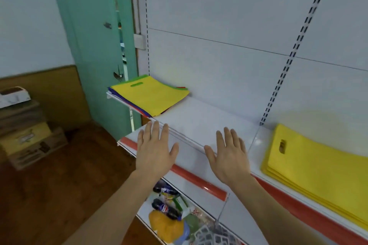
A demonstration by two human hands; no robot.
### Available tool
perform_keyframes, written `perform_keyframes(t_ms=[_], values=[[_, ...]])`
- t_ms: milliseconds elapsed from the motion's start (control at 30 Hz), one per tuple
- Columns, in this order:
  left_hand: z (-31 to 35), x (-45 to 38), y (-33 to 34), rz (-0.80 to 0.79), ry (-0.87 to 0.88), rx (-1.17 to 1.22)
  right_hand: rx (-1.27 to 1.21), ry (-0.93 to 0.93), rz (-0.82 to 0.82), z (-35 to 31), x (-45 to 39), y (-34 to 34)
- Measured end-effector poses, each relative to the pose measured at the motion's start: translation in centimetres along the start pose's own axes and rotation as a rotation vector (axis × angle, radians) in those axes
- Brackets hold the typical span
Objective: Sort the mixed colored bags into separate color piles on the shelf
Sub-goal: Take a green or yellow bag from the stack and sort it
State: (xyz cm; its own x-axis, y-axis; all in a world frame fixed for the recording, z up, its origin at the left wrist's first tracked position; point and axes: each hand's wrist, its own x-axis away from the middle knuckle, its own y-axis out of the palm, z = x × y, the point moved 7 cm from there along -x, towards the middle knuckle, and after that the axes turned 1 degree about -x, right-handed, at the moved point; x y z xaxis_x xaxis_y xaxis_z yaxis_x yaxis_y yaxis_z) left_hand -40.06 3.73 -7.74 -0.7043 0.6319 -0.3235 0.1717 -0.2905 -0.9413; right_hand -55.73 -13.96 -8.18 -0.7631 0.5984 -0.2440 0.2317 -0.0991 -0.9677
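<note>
The shelf (199,117) carries a yellow pile (318,165) right of the right hand (229,157); that colour appears sorted. The mixed stack (149,97), yellow on top, lies beyond the left hand (155,151), overhanging the shelf's end; judged unsorted. Both hands are flat and hold nothing. Bare shelf between offers room.

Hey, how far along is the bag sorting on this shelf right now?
Started: a yellow pile lies on the shelf at right. In hand: nothing; left hand and right hand are open. Left: the mixed stack, yellow on top, with green, blue and red edges showing.
</note>
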Motion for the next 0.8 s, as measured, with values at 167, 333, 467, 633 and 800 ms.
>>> perform_keyframes(t_ms=[167, 333, 467, 633, 800], values=[[-7.4, -6.0, 0.0, -0.013, -0.058, -0.044, -0.071, -0.051, -0.002, -7.4, -8.1, 1.9], [-12.4, -11.6, 0.3, -0.009, -0.104, -0.047, -0.074, -0.092, -0.007, -12.4, -14.8, 4.0], [-15.7, -14.4, 1.6, -0.008, -0.098, -0.05, -0.061, -0.101, -0.013, -15.5, -18.5, 5.6], [-19.7, -19.3, 4.1, -0.033, -0.056, 0.001, -0.039, -0.031, -0.056, -18.6, -22.6, 7.4], [-22.9, -24.8, 6.2, -0.085, 0.055, 0.038, 0.005, 0.088, -0.163, -20.8, -25.3, 9.5]])
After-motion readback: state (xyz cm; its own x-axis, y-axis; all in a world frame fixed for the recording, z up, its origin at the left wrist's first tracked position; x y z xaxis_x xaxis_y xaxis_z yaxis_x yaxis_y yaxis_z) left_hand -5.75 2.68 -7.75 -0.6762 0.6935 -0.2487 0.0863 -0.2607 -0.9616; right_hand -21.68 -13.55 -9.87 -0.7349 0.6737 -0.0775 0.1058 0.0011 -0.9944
